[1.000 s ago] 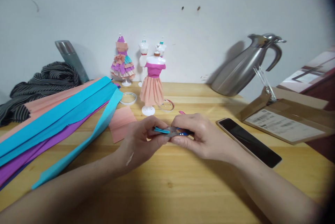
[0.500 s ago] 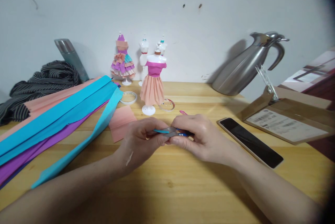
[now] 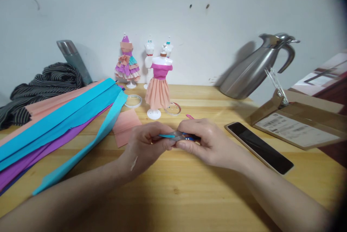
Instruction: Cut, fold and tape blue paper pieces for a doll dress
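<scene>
My left hand [image 3: 148, 145] is closed, its thumb and fingers pinching a small folded piece of turquoise crepe paper [image 3: 166, 136]. Closed too, my right hand [image 3: 207, 143] grips a pair of scissors [image 3: 179, 137] with grey metal blades and dark blue handles. The blades meet the turquoise piece between the fingertips of both hands, which nearly touch. Fingers cover most of the handles and the blade tips. Just beyond the hands stands a white mini dress form [image 3: 160, 60] wearing a magenta top and a pleated peach skirt.
Crepe paper strips [image 3: 67, 112] spread across the left, beside a peach paper piece [image 3: 126, 127]. Behind are a tape ring [image 3: 133, 101] and a dressed form [image 3: 127, 62]. A phone [image 3: 258, 147], cardboard box [image 3: 300, 125] and steel jug [image 3: 249, 67] stand right.
</scene>
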Available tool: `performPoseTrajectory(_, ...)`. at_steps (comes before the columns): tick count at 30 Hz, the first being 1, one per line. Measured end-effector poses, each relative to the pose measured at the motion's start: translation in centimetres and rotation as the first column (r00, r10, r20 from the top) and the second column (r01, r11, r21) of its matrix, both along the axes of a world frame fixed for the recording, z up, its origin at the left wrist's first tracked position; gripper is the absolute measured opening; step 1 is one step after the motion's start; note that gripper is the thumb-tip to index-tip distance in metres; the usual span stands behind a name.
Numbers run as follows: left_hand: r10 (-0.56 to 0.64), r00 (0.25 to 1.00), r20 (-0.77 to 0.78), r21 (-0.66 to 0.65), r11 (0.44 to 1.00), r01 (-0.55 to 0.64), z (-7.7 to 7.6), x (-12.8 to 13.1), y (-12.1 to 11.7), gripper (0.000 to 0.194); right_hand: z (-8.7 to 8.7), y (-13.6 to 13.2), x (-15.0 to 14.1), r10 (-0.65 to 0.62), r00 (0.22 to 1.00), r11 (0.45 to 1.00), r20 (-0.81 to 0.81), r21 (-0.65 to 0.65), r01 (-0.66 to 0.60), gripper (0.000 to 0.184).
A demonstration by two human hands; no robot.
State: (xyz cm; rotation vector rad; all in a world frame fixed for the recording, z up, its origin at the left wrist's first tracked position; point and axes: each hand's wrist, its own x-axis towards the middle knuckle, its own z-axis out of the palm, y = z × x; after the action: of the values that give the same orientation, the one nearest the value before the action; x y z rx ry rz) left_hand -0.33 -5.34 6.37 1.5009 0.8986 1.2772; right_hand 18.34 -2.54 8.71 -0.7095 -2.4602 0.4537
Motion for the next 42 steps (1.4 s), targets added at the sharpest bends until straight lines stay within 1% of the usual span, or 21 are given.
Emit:
performPoseTrajectory(11,-0.018,0.999,-0.048,0.058,0.998,0.021,-0.24,-0.14,0.17,0.003,-0.03,-0.09,-0.13,0.021,0.999,0.996,-0.042,-0.089,-0.024,0.035)
performPoseTrajectory(14,-0.031,0.999,-0.041,0.068,0.997,0.034,-0.10,-0.14,0.20,0.003,0.01,-0.05,-0.05,0.027,0.999,0.997,-0.025,-0.076,-0.029,0.034)
performPoseTrajectory(19,-0.044,0.999,0.000,0.001,0.999,0.044,0.29,-0.09,0.14,0.004,0.00,0.07,0.06,0.032,0.999,0.998,-0.005,-0.057,-0.032,0.035)
performPoseTrajectory(25,-0.042,0.999,0.012,-0.046,0.998,0.042,0.43,-0.02,-0.06,0.003,-0.08,0.14,0.09,0.044,0.999,0.998,0.004,-0.035,-0.043,0.034)
performPoseTrajectory(31,-0.044,0.999,0.028,-0.039,0.998,0.045,0.29,-0.13,0.06,0.003,0.19,0.00,0.08,0.033,0.999,0.999,0.021,-0.022,-0.032,0.035)
performPoseTrajectory(38,-0.059,0.998,0.020,-0.025,0.998,0.059,0.04,-0.17,0.17,0.004,0.11,0.03,0.00,0.049,0.999,0.999,-0.024,0.000,-0.049,0.033)
performPoseTrajectory(42,-0.055,0.998,0.026,-0.029,0.998,0.056,0.12,-0.08,0.11,0.003,0.15,0.02,-0.05,0.044,0.999,0.999,-0.019,0.007,-0.044,0.033)
